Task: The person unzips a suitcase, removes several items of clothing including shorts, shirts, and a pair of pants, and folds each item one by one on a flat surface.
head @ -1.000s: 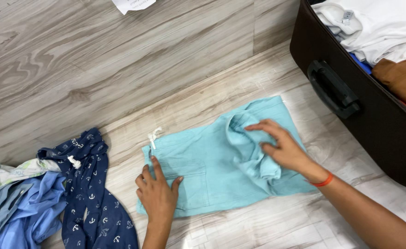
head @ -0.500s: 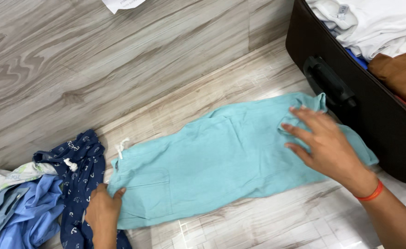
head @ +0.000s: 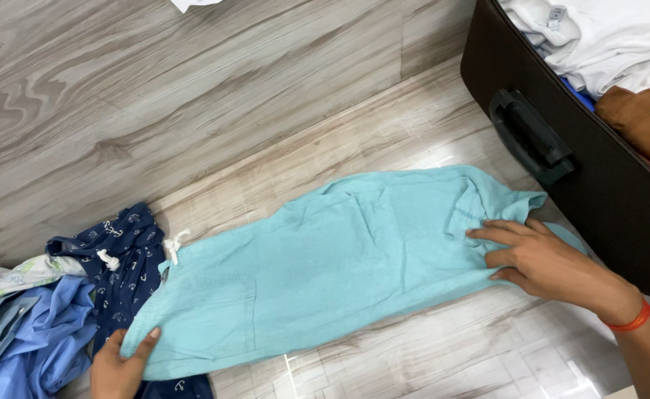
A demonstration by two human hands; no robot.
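Light turquoise shorts [head: 339, 266] lie spread flat lengthwise on the wood-look floor [head: 192, 96], waistband end w/ white drawstring [head: 173, 245] to the left, leg hems to the right near the suitcase. Left hand [head: 121, 362] at bottom edge of frame pinches the waistband corner, thumb on top of fabric, other fingers under it & not visible. Right hand [head: 543, 258] rests on the hem end, fingers [head: 498, 233] stretched nearly straight, pressing cloth flat, not gripping. Orange band [head: 630, 322] on right wrist. Left of shorts: navy anchor-print garment [head: 129, 255] partly under the waistband, plus a blue shirt [head: 29, 332]. Dark suitcase [head: 598, 177] w/ black handle [head: 528, 137] sits open at right, white clothes [head: 613, 37] and a brown item [head: 646, 122] inside.
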